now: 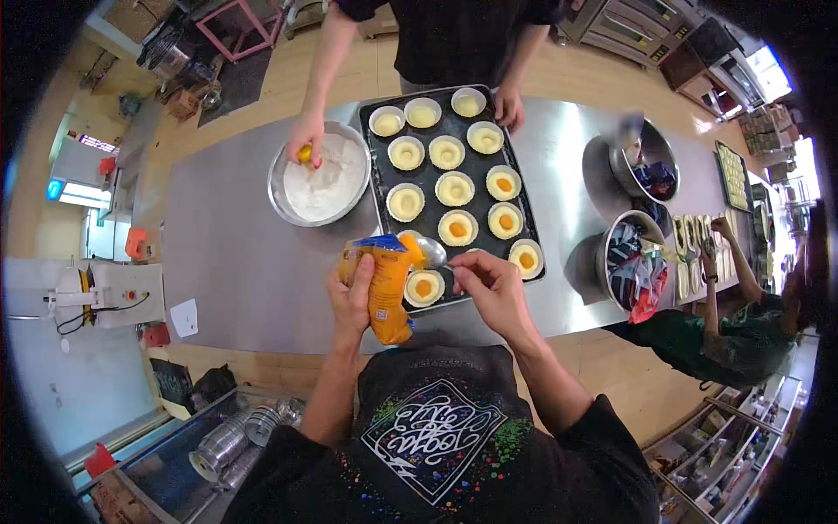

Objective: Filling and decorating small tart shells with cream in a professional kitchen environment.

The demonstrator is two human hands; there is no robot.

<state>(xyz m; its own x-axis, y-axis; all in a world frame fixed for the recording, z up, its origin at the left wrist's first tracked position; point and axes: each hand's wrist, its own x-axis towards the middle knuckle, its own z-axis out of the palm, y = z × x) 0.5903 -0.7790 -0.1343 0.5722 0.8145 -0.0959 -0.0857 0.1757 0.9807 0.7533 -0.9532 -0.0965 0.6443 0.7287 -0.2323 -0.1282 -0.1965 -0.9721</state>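
My left hand [351, 301] is wrapped round an orange pouch [388, 297] with a blue top, held tilted over the near left of a black baking tray [480, 182]. In my right hand [497, 293] is a metal spoon [433, 253], pinched by its handle. The spoon's bowl is at the pouch's mouth, where orange filling [410, 248] shows. Paper cups of pale dough stand in rows on the tray. Several near and right-hand cups, such as the filled cup [424, 287], hold an orange dab; others, like the plain cup [406, 155], have only a hollow.
Across the steel table [236, 262], a person in black has one hand [305, 140] with a small yellow thing over a bowl of white powder [325, 188], the other at the tray's edge. Right stand two metal bowls with packages [635, 262]. Another person [724, 341] works far right.
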